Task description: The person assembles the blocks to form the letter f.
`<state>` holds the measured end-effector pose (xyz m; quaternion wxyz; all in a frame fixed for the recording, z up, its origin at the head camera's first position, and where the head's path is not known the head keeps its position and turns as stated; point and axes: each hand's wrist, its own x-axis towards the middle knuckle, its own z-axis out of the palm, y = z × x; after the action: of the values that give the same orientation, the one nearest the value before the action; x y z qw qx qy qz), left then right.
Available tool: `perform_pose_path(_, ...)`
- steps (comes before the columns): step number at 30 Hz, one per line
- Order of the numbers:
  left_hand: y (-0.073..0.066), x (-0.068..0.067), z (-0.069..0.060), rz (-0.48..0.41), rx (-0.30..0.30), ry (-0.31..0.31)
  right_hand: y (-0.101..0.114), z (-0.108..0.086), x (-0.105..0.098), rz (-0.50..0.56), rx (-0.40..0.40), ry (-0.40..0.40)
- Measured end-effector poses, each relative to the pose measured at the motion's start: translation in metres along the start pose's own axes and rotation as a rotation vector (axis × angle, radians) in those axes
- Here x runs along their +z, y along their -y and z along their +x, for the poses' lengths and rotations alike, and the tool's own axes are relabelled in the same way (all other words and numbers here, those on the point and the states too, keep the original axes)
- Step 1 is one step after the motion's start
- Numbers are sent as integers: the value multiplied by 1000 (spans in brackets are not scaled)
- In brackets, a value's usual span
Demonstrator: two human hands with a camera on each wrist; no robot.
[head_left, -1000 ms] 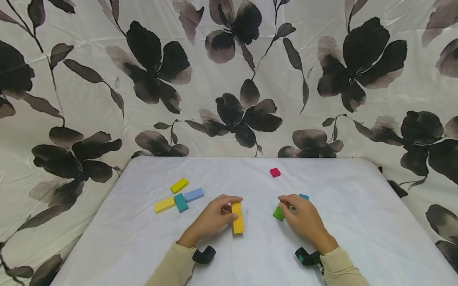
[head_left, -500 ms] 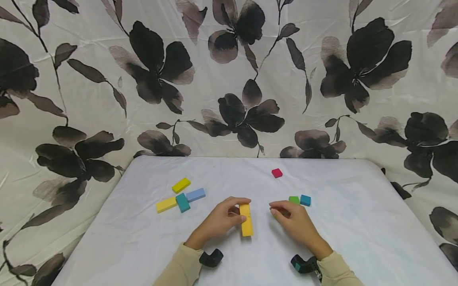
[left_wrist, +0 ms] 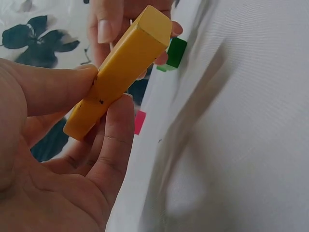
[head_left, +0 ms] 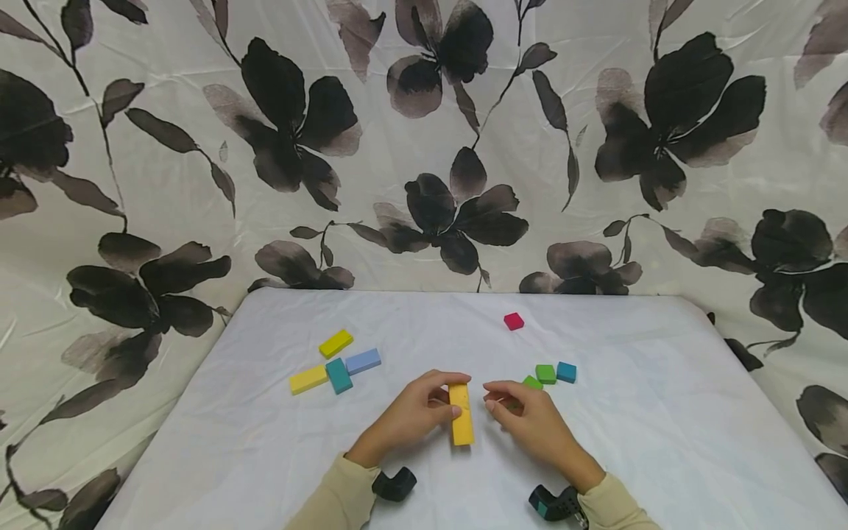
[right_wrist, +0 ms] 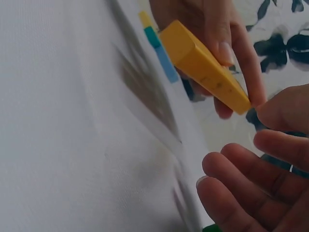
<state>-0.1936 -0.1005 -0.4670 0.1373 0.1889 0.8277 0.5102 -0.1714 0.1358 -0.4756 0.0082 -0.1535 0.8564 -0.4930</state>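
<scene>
While the left hand (head_left: pixel 414 412) pinches the long orange block (head_left: pixel 461 423) between thumb and fingers, the right hand (head_left: pixel 533 423) is placed just to the right of this block. The fingers of the right hand are loosely bent, with a gap between thumb and index finger, and it has hold of nothing. Both wrist views show the orange block raised above the white cloth (head_left: pixel 424 331), in a tilted position, with a soft shadow on the cloth.

To the right of the orange block and farther from the person, there are two green blocks (head_left: pixel 546 374) and a blue block (head_left: pixel 566 372); one of the green blocks is partly hidden behind the right hand. Well beyond the orange block, and a little to its right, lies a small red block (head_left: pixel 514 321).

To the left of the orange block, well apart from it, a teal block (head_left: pixel 339 376) lies between a yellow block (head_left: pixel 308 380) and a light blue block (head_left: pixel 363 361), and these three seem to touch. Another yellow block (head_left: pixel 336 344) lies just behind them. Behind everything, beyond the orange block, hangs a curtain (head_left: pixel 371 154) with dark flowers.
</scene>
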Motion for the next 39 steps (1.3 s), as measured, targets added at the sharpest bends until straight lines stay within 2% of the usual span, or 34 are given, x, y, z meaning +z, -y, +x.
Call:
perform_pose_path(10, -2, 5, 0, -6, -16, 15, 3, -2, 9, 160, 96, 68)
perform_pose_path(21, 2, 8, 0, 10, -2, 28, 2, -3, 16, 240, 113, 123)
perform_pose_path(30, 2, 11, -3, -16, -16, 23, 6, -4, 21, 310, 115, 124)
perform_pose_path(39, 7, 14, 0, -7, 23, 14, 7, -5, 23, 302, 138, 98)
